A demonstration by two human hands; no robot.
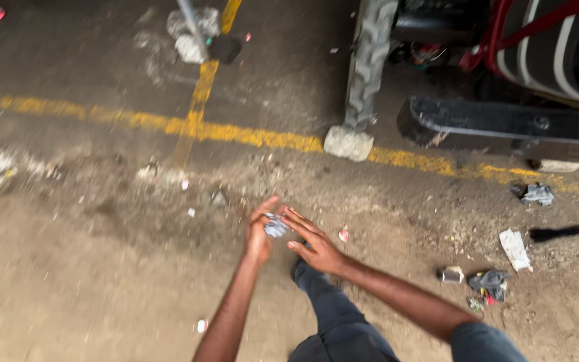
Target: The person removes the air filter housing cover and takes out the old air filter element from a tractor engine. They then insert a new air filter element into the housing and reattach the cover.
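Both hands meet over the dirt floor [102, 288], a crumpled grey wad [275, 226] between them. The left hand [260, 231] cups it with fingers curled; the right hand [315, 243] lies beside it, fingers spread, touching it. Litter lies scattered near the yellow painted line [169, 124].

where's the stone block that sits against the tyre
In the head view, the pale stone block sits upper centre on the yellow line, at the tyre's base.

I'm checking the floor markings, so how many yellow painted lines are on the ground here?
2. One long yellow line runs across the floor from the left edge to the right, passing under a stone block. A shorter line comes down from the top to meet it. More may lie out of view.
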